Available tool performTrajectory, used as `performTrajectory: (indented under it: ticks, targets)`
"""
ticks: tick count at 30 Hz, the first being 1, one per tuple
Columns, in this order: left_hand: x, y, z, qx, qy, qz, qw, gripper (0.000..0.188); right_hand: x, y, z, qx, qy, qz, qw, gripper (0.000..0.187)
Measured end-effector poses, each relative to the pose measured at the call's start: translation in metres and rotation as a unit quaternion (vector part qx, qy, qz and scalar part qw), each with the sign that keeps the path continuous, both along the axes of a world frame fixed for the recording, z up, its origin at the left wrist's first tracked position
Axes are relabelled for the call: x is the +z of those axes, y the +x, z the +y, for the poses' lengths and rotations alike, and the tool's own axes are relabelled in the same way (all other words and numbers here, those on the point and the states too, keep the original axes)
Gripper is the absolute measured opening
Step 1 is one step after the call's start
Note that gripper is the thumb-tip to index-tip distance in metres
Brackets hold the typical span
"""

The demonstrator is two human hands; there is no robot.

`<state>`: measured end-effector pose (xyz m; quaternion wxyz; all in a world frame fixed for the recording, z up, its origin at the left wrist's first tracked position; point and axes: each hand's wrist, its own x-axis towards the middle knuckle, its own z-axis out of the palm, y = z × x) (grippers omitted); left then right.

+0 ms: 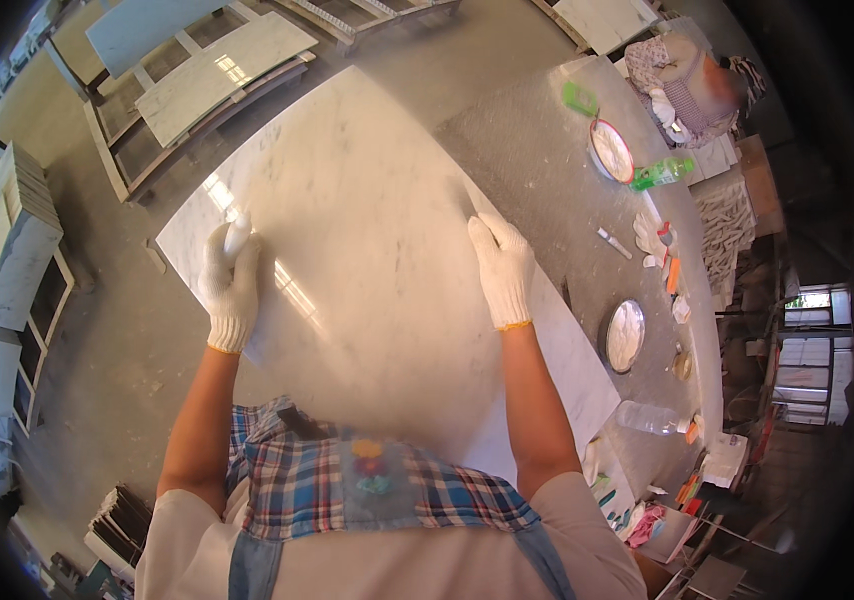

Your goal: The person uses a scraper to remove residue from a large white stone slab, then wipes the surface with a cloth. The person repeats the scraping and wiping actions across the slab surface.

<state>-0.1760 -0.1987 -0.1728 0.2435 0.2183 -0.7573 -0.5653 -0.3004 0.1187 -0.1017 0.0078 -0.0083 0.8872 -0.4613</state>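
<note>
In front of me a large white marble slab with grey veining lies at an angle, its polished face catching bright glare. White knitted gloves cover both hands. My left hand is over the slab's left edge, its fingers closed around a small bright white thing whose kind I cannot make out. Near the right edge, my right hand lies over the slab with its fingers stretched out and the thumb towards the middle. Nothing shows in it. Its fingertips point away from me, and a dark smudge or shadow shows beside them.
On the grey worktable at right stand a red-rimmed bowl, a metal bowl of white paste, a green bottle and a clear bottle. Slabs on a metal frame occupy the upper left. A person works at far right.
</note>
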Motion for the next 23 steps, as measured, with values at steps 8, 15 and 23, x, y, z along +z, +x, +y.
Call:
performTrajectory:
  ticks: [8, 15, 23]
  targets:
    - [0.002, -0.001, 0.0, 0.01, -0.054, -0.009, 0.998, 0.037, -0.001, -0.021, -0.002, 0.018, 0.156, 0.04, 0.987, 0.038]
    - [0.008, 0.001, 0.001, 0.01, -0.048, 0.0, 0.999, 0.037, 0.002, -0.02, -0.003, 0.035, 0.181, 0.033, 0.982, 0.034]
    - [0.002, 0.002, 0.001, 0.01, -0.021, 0.0, 1.0, 0.038, 0.008, -0.028, -0.015, 0.059, 0.287, 0.02, 0.956, 0.043]
